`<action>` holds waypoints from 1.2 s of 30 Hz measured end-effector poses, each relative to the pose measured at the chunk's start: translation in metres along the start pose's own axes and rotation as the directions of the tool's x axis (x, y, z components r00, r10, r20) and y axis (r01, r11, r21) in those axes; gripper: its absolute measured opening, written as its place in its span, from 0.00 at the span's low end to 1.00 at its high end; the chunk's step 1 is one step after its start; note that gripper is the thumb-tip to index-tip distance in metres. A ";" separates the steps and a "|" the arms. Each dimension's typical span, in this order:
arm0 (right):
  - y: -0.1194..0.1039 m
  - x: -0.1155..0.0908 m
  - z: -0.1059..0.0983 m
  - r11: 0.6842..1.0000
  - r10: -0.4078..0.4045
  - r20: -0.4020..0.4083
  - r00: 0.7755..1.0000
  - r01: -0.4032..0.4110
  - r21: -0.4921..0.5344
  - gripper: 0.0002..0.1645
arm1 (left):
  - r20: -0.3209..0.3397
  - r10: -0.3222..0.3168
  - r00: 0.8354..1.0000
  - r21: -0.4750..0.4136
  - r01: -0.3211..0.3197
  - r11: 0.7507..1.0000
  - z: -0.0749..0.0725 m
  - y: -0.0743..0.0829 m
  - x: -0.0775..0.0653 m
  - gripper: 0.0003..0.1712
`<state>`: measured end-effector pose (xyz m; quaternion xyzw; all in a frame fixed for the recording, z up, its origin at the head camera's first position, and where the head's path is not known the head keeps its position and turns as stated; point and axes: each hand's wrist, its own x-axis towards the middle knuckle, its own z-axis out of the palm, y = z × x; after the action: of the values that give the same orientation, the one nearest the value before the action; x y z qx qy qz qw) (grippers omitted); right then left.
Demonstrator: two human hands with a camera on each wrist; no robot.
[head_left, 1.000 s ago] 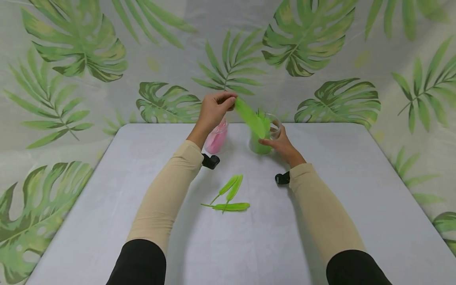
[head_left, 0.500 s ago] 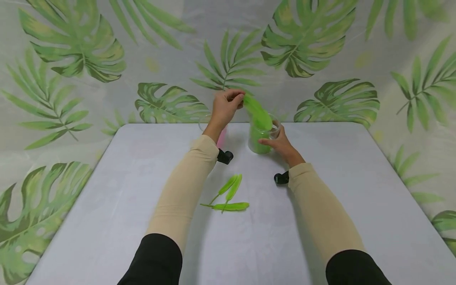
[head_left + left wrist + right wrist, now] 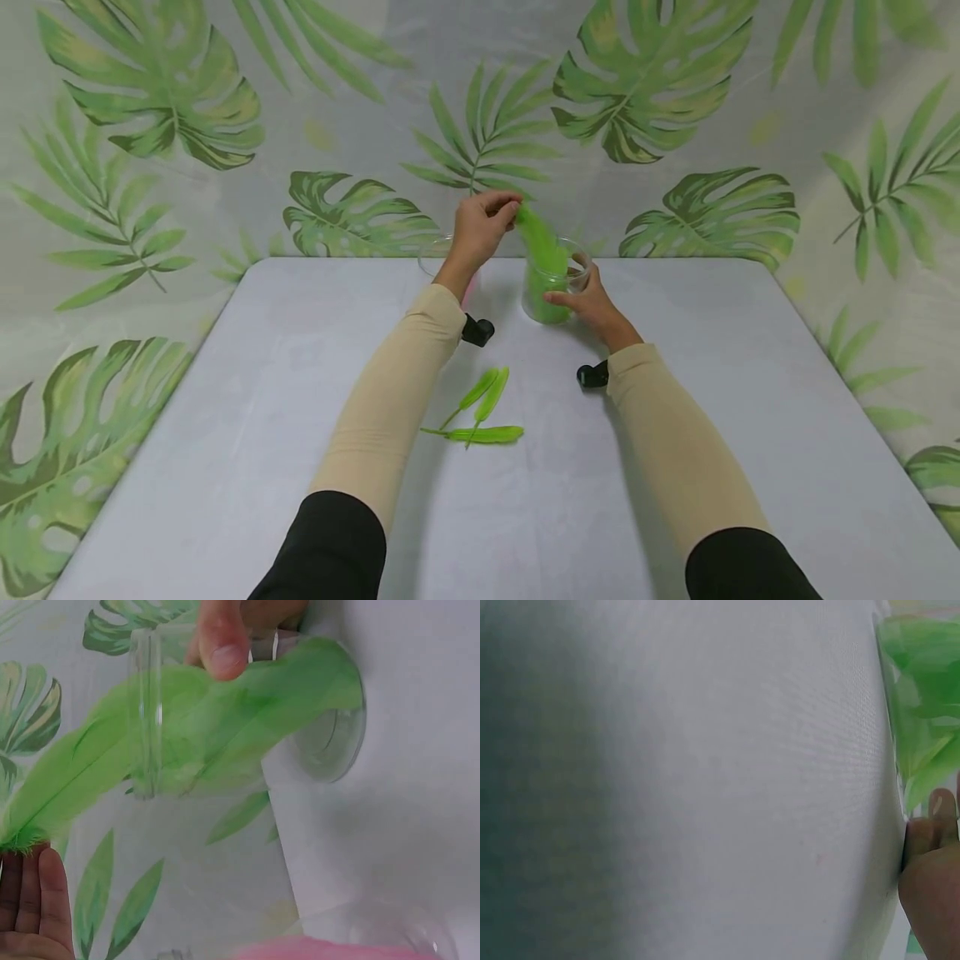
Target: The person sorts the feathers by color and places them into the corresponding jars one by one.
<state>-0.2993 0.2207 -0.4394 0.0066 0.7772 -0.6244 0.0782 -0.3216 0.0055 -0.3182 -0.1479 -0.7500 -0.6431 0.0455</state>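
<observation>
My left hand (image 3: pixel 480 229) pinches the upper end of a bright green feather (image 3: pixel 536 233). In the head view, that feather slants down into the mouth of a clear jar (image 3: pixel 530 302) with green feathers inside. My right hand (image 3: pixel 596 307) holds this jar from its right side, its thumb (image 3: pixel 225 656) lying across the clear wall in the left wrist view. The feather (image 3: pixel 82 765) spans from the left fingers to the jar in that view. At the right wrist view's edge, the right hand (image 3: pixel 937 885) shows beside the green-filled jar (image 3: pixel 922 697).
A second clear jar (image 3: pixel 429 260) holding pink feathers (image 3: pixel 322 949) stands behind the left wrist, partly hidden. Three green feathers (image 3: pixel 491 436) lie on the white table (image 3: pixel 585 500), two of them crossing. A leaf-patterned cloth (image 3: pixel 360 117) hangs behind the table.
My left hand has moved right, carrying the green feather, whose lower end has gone down into the jar. The left arm now covers more of the pink-filled jar. The right hand stays on its jar.
</observation>
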 end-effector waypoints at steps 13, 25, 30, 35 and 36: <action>-0.024 -0.016 0.001 0.997 0.076 0.030 0.997 -0.076 0.002 0.65 | 0.041 -0.032 0.999 0.046 0.031 0.998 0.022 -0.009 -0.005 0.15; -0.032 -0.025 0.003 0.997 0.077 0.037 0.996 -0.077 0.009 0.63 | 0.083 -0.051 0.995 0.058 0.046 0.997 0.035 -0.018 -0.009 0.14; -0.032 -0.025 0.002 0.997 0.080 0.032 0.996 -0.080 0.016 0.62 | 0.086 -0.040 0.995 0.020 0.039 0.999 0.035 -0.022 -0.011 0.14; -0.032 -0.026 0.002 0.997 0.081 0.031 0.996 -0.081 -0.008 0.62 | 0.081 -0.041 0.996 0.031 0.038 0.999 0.038 -0.026 -0.012 0.12; -0.032 -0.027 0.002 0.997 0.078 0.031 0.996 -0.078 -0.014 0.62 | 0.078 -0.040 0.996 0.033 0.038 0.999 0.039 -0.026 -0.012 0.12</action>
<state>-0.2761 0.2136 -0.4052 0.0266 0.7790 -0.6159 0.1147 -0.3125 0.0385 -0.3529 -0.1577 -0.7639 -0.6258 0.0057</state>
